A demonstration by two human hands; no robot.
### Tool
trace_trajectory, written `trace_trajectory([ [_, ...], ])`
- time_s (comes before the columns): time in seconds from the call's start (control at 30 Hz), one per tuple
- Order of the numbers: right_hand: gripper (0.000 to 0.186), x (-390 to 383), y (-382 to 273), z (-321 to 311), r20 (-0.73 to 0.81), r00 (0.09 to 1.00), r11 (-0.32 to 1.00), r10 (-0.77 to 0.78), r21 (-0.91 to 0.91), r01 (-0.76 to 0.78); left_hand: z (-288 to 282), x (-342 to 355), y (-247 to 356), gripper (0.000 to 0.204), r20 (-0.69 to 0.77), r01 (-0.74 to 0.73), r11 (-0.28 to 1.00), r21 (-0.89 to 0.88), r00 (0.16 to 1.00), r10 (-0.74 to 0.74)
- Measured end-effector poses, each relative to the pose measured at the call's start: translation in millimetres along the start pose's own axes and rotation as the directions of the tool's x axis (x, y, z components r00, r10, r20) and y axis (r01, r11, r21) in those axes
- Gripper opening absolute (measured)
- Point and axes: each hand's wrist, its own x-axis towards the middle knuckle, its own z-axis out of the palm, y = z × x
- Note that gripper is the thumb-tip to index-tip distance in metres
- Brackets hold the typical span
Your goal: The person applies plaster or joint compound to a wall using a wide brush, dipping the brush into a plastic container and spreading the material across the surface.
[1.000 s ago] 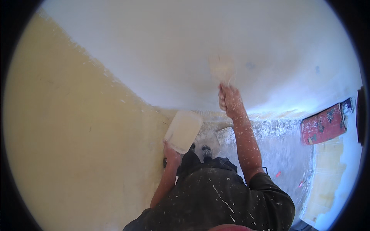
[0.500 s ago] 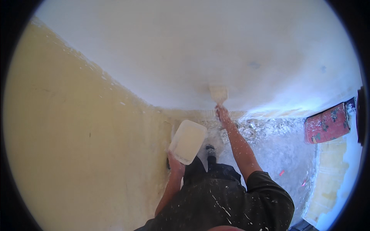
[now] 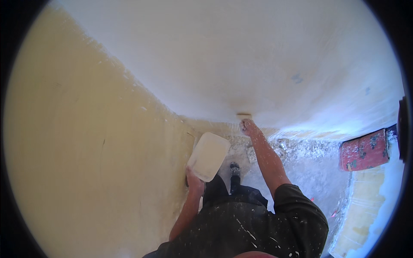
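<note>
My left hand (image 3: 196,179) grips the lower end of a white rectangular tub (image 3: 209,155), which is tilted and shows a pale, cream-white inside. Ahead and to the right, my right hand (image 3: 247,127) is closed round a wide flat scraper (image 3: 244,116). Its blade meets the lower part of the white-coated wall (image 3: 241,60) and looks foreshortened, so only a narrow strip of it shows. The handle is hidden in my fist. White specks dot my right forearm and dark shirt.
A yellow wall (image 3: 86,150) runs along my left and meets the white one in a corner. White splatter covers the grey floor (image 3: 301,167). A worn red container-like object (image 3: 364,150) lies at the right, near a yellow-and-white patched surface (image 3: 361,206).
My right hand and the scraper have shifted slightly; the blade, seen broad and face-on before, now appears as a thin strip lower on the wall. The tub has barely moved.
</note>
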Motion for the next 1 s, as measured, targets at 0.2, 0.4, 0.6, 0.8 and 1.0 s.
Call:
trace_trajectory([
  [0.2, 0.005, -139, -51, 215, -0.103, 0.970, 0.969, -0.220, -0.135, 0.205, 22, 11, 11, 0.059, -0.010, 0.023, 1.000, -0.017, 1.000, -0.023],
  [0.4, 0.021, -250, -75, 311, 0.164, 0.829, 0.724, -0.535, -0.416, 0.550, 41, 10, 32, 0.063, 0.048, 0.029, 0.999, 0.030, 0.998, -0.030],
  [0.6, 0.037, -112, -44, 207, 0.103, 0.756, 0.631, -0.647, -0.483, 0.606, 31, 31, 35, 0.062, -0.012, -0.015, 0.996, 0.084, 1.000, 0.016],
  [0.8, 0.041, -35, 61, 87, -0.130, 0.845, 0.789, -0.519, -0.452, 0.416, -21, 13, 25, 0.061, -0.119, 0.054, 0.994, 0.099, 0.992, -0.042],
  [1.0, 0.033, -2, 105, 11, -0.482, 0.849, 0.886, -0.214, -0.462, -0.039, -32, 13, 31, 0.062, -0.084, 0.004, 0.999, 0.035, 0.996, -0.001],
])
